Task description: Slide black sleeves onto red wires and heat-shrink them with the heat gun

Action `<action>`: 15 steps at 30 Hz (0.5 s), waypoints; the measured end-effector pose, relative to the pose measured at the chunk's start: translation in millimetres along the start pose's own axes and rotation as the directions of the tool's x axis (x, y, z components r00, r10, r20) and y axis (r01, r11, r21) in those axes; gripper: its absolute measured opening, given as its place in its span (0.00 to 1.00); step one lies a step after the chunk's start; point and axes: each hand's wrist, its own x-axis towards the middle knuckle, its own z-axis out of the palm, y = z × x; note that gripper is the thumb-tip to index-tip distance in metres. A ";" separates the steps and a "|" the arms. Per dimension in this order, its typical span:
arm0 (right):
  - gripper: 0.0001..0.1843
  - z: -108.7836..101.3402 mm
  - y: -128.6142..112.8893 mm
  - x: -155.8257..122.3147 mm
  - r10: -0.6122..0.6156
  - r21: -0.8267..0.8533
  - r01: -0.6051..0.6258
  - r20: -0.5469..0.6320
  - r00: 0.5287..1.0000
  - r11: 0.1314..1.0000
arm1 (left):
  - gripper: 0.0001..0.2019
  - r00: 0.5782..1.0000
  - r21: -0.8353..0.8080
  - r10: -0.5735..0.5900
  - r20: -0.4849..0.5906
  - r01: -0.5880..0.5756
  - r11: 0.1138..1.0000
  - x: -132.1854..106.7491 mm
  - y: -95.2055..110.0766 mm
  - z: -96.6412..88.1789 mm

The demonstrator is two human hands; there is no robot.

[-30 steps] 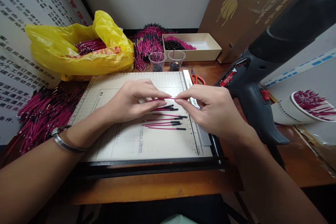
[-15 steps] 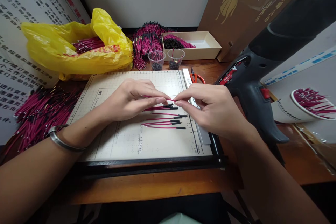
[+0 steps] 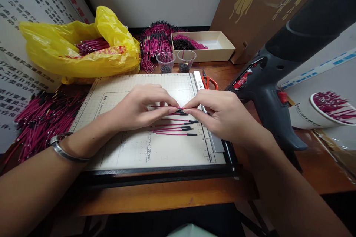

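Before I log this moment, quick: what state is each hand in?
Left hand: closed, pinching a thin magenta wire.
Right hand: closed, pinching the same wire.

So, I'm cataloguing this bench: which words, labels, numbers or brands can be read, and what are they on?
"B5", with "182mm" after it: sideways on the gridded board.
"128mm": also sideways on that board.
"条件": on the white poster at left; most other characters there are blurred or cut off.
Too small or blurred: the dark grey tool's red label, brown carton, white cup.
White strip: lettering partly covered, unreadable.
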 end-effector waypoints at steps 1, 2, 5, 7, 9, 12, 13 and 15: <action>0.06 0.0 0.3 0.0 -0.005 0.005 0.005 0.004 1.000 1.000 | 0.07 1.000 0.001 0.004 0.002 -0.004 1.000 0.1 -0.1 0.0; 0.06 -0.1 0.4 -0.1 -0.011 0.010 0.011 0.008 1.000 1.000 | 0.07 1.000 0.000 0.011 0.000 -0.011 1.000 0.2 -0.4 0.2; 0.06 -0.8 0.0 -0.2 -0.029 0.022 0.028 0.013 1.000 0.999 | 0.08 1.000 -0.017 0.029 -0.002 -0.029 0.999 0.7 -1.4 0.8; 0.06 -1.4 -0.6 -0.2 -0.026 0.015 0.026 0.017 1.000 1.000 | 0.08 1.000 -0.018 0.024 0.002 -0.024 1.000 1.2 -1.4 0.9; 0.06 -1.7 -1.0 -0.4 -0.020 -0.006 0.020 0.019 1.000 1.000 | 0.08 1.000 -0.009 0.006 0.008 -0.006 1.000 1.6 -0.7 0.8; 0.06 -1.8 -0.9 -0.9 -0.026 -0.026 0.026 0.019 0.999 0.999 | 0.09 1.000 0.013 -0.021 0.004 0.021 1.000 1.8 1.1 0.4; 0.06 -1.8 -0.6 -1.1 -0.033 -0.023 0.034 0.018 0.999 0.999 | 0.09 1.000 0.020 -0.027 0.003 0.026 0.999 1.7 1.6 0.3; 0.06 -1.8 0.2 -1.5 -0.047 -0.013 0.048 0.027 0.999 0.999 | 0.10 0.999 0.025 -0.030 0.012 0.029 0.999 1.7 2.1 0.0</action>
